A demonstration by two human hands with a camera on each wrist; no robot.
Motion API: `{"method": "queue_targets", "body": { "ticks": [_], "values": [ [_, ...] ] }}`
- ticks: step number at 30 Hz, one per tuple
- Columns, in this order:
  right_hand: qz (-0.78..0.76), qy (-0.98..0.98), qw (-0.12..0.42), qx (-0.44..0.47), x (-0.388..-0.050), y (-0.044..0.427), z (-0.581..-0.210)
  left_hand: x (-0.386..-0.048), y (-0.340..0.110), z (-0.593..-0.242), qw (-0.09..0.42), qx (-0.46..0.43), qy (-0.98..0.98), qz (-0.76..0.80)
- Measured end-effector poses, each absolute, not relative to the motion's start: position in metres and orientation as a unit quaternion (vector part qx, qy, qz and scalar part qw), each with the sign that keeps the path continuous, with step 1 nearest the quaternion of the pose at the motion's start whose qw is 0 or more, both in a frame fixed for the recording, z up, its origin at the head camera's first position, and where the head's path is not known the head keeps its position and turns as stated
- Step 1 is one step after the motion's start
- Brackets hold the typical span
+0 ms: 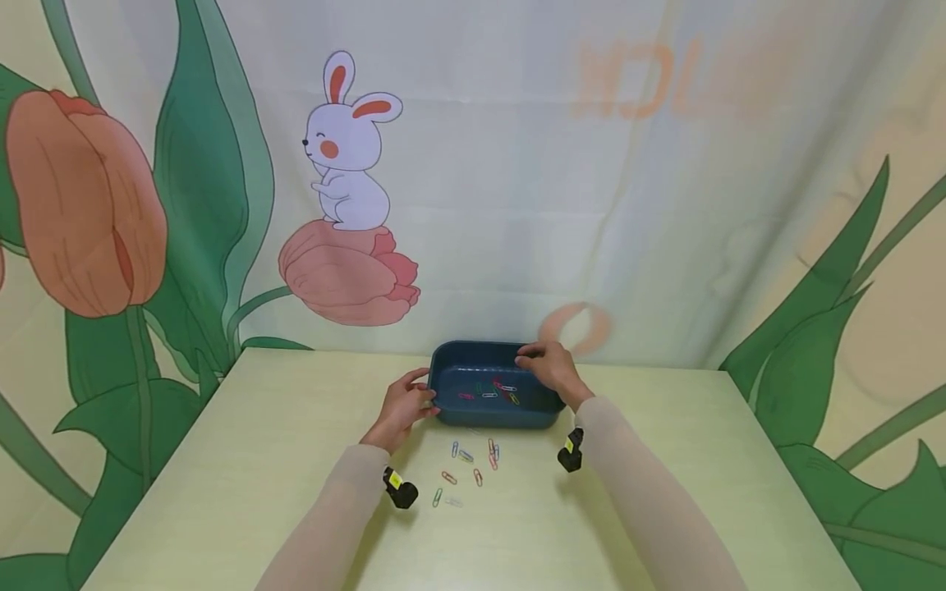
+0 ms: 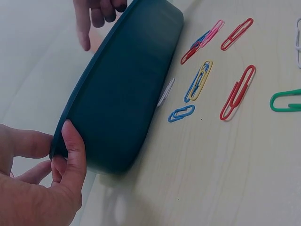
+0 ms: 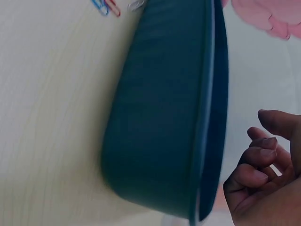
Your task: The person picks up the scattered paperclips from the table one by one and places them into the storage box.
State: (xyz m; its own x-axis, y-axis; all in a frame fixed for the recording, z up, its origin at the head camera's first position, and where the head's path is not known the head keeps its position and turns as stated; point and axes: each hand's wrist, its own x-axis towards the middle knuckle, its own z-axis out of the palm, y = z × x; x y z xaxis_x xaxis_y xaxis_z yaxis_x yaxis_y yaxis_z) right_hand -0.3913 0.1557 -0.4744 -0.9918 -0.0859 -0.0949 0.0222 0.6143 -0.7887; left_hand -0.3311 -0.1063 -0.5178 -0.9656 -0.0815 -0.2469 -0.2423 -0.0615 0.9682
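Pinching oblong dark-teal plastic bin, L hand steadied it, R hand had fingers loosely curled, & some multicoloured wire paperclips were in, others prob. TBD on pale wood-grain worktop.

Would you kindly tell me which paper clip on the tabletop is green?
The green paper clip is just left of the lowest white clip in the head view; others there are red, pink, blue, yellow or white.

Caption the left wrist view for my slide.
Left hand pinching one end of a tray, right hand near the other, paper clips strewn on the table alongside.
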Motion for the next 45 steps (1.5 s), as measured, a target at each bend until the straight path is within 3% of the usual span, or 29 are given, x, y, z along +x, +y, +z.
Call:
{"method": "queue_targets", "body": {
  "ticks": [27, 45],
  "values": [
    [-0.472, 0.868, 0.066, -0.137, -0.324, 0.142, -0.449, -0.332, -0.107, -0.518, 0.056, -0.118, 0.675, 0.726],
    [-0.455, 0.868, 0.086, -0.18, -0.284, 0.127, -0.487, -0.332, -0.106, -0.519, 0.063, -0.123, 0.677, 0.723]
  ]
}}
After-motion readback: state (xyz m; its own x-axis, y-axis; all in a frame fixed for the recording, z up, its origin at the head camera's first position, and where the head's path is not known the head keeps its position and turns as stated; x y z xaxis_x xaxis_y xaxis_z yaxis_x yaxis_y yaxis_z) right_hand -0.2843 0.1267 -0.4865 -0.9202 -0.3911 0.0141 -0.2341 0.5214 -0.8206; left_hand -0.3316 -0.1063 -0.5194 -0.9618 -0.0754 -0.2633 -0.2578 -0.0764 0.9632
